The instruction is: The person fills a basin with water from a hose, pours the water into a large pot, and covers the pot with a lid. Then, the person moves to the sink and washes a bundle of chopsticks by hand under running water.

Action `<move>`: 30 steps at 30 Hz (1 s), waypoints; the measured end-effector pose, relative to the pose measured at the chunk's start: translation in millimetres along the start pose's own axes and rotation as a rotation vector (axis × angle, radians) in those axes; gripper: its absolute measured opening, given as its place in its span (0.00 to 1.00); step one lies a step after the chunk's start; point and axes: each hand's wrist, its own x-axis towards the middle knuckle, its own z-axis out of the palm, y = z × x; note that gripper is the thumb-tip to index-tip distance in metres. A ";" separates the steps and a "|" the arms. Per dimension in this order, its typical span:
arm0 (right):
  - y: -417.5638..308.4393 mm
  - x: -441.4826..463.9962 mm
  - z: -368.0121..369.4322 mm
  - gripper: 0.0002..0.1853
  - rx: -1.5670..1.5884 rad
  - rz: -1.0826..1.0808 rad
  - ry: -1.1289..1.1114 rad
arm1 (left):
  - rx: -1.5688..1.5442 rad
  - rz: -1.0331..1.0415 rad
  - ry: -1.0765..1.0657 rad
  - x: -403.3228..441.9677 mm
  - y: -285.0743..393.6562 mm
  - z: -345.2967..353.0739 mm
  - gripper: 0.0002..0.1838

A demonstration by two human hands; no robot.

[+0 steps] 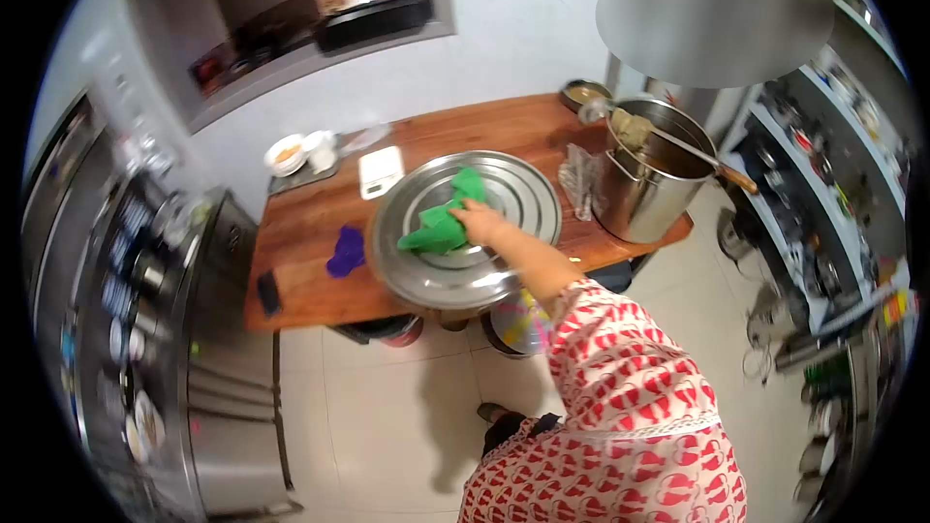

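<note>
Gripping green cloth [438, 227], right hand [477, 223] over metal lid [528, 203], rim near table [315, 304] edge, left hand unseen.

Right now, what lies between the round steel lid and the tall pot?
Crumpled clear plastic lies between the lid and the pot, in the head view.

Tiled floor [358, 426] — pale walls [523, 29] — crowded shelves [823, 203]

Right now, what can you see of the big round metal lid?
The lid is round, silvery and shiny, apparently steel, with concentric rings. It lies roughly level near the front edge of the wooden table. A bunched green cloth in the right hand rests on it, hiding part of the middle, so I can't tell about a handle.
</note>
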 end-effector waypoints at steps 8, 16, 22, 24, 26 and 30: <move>24.1 92.3 -4.3 0.44 -0.176 -0.038 -0.646 | 0.111 0.074 -0.095 79.3 108.4 -38.5 0.26; 16.9 75.0 -15.2 0.44 -0.245 -0.171 -0.469 | 0.134 -0.038 -0.128 66.7 56.6 -72.6 0.30; 22.8 78.6 -9.7 0.40 -0.203 -0.212 -0.415 | 0.090 0.186 0.199 68.0 -3.4 -49.4 0.17; 24.5 79.9 -7.0 0.40 -0.204 -0.209 -0.351 | 0.122 0.075 0.176 55.5 5.7 -55.5 0.16; 16.5 72.2 -8.6 0.39 -0.180 -0.174 -0.259 | 0.189 -0.002 0.193 41.8 5.2 -66.1 0.17; 45.0 63.5 20.2 0.35 0.024 -0.337 0.036 | 0.160 -0.223 0.212 21.5 -23.8 -98.1 0.18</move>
